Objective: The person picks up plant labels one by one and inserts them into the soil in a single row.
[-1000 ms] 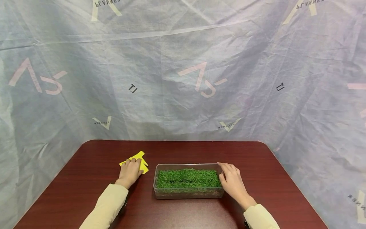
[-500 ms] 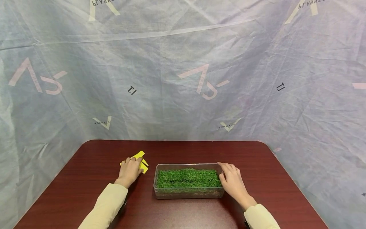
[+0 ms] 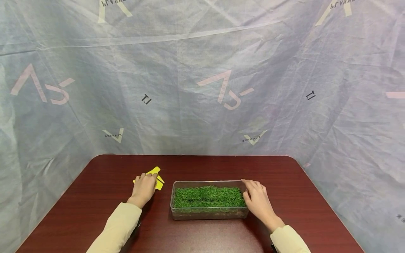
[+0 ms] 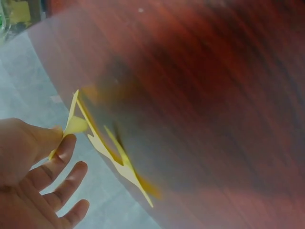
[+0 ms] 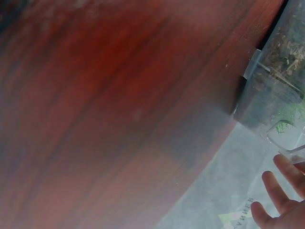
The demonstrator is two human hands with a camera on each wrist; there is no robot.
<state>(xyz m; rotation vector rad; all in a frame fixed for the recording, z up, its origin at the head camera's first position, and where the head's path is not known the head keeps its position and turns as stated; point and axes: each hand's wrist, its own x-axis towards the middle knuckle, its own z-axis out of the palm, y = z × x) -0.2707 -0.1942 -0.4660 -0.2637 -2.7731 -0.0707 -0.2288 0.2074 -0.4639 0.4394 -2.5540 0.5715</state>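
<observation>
In the left wrist view, my left hand (image 4: 28, 171) pinches a yellow T-shaped plastic plant label (image 4: 76, 125) between thumb and index finger, its other fingers loosely bent. Several more yellow labels (image 4: 127, 172) lie on the table just beyond those fingers, partly covered by the hand in the head view. A clear rectangular box (image 3: 209, 215) stands near the middle of the table, filled with green grass (image 3: 205, 192) over soil. At its right end my right hand (image 3: 257, 199) rests on the rim with fairly straight fingers. In the right wrist view, several of its fingertips (image 5: 269, 180) stay outside the box.
The dark red wooden table (image 3: 202, 168) has rounded far corners. Behind and beside it hangs a grey cloth (image 3: 177, 116) with printed letters, close to the table's edges.
The left thumb and fingers have drawn slightly together and up over the yellow labels, which have shifted a little. The right hand and the box stay in place.
</observation>
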